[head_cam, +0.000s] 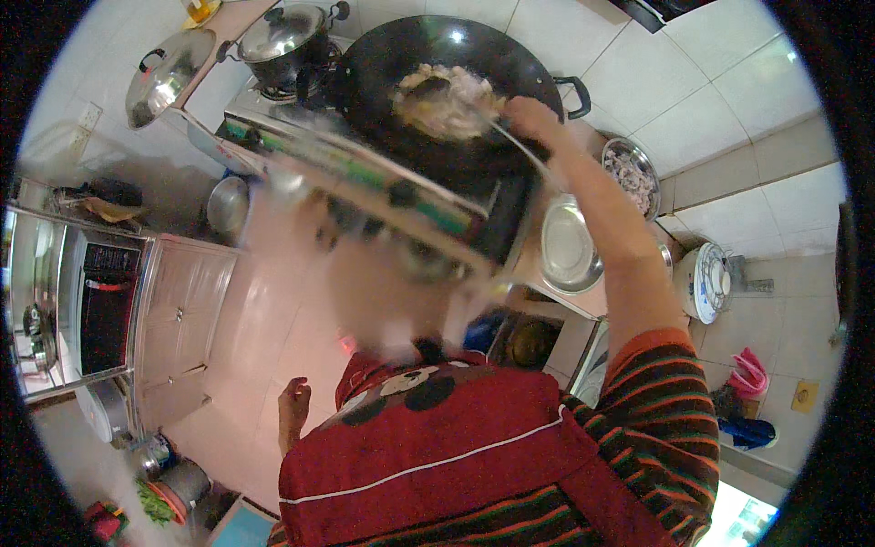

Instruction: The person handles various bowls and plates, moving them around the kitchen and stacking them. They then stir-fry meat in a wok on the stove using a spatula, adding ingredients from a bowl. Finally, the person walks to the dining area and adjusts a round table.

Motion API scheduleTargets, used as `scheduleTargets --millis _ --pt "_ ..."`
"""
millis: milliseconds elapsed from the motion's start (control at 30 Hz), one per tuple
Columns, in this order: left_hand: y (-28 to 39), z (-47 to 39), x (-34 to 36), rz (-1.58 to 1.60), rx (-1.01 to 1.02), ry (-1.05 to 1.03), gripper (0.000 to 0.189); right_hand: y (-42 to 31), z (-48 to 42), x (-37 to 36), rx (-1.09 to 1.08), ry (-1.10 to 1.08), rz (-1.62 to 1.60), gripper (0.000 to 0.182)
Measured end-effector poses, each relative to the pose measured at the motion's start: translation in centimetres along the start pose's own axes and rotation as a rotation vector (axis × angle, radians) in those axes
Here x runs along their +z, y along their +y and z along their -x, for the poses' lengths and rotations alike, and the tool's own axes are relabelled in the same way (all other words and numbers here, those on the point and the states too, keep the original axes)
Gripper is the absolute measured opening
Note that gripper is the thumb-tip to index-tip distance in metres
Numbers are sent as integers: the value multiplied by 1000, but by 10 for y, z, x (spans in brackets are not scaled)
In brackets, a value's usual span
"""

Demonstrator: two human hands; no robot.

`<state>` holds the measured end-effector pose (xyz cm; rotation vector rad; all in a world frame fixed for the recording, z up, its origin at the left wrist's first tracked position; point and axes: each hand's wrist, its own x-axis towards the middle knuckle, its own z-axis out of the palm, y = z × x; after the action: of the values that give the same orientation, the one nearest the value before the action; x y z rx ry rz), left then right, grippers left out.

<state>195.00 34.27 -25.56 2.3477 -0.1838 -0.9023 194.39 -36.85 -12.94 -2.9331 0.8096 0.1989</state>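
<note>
A large black wok [383, 51] sits on the gas stove, with pale chopped food [444, 113] heaped in its middle. My right hand [536, 123] reaches over the wok's right side, closed around the metal handle of a cooking spatula or ladle [432, 87], whose dark head lies in the food. Blur and steam hide the exact shape of the tool. My left hand [295, 400] hangs low beside the red apron [437, 437], away from the stove, its fingers curled; whether anything is in it is unclear.
A lidded pot [284, 41] stands left of the wok, and a large metal lid [167, 75] leans farther left. To the right are a metal bowl of chopped meat [632, 174], a basin [571, 246] and a white enamel pot [701, 284]. The stove's front edge [383, 171] is blurred.
</note>
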Motion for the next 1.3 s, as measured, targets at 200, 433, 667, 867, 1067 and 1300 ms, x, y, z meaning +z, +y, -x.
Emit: scheduleTargets --millis 200,433,667,867,1067,1300 --pt "-62 -9 9 18 27 -12 27 -32 62 -70 62 -31 43 37" --pt "-50 -86 -29 274 -55 -243 26 -19 126 -86 328 301 -2 36" --pt "5 -160 -54 106 130 -350 19 -33 188 -52 503 538 -208 40" --pt "8 -208 -67 25 301 -354 19 -20 270 -19 783 576 -258 35" --pt "76 -166 -51 -307 401 -287 18 84 395 54 923 845 -149 31" --pt "160 -126 22 -463 537 -430 23 159 414 112 1142 565 -21 27"
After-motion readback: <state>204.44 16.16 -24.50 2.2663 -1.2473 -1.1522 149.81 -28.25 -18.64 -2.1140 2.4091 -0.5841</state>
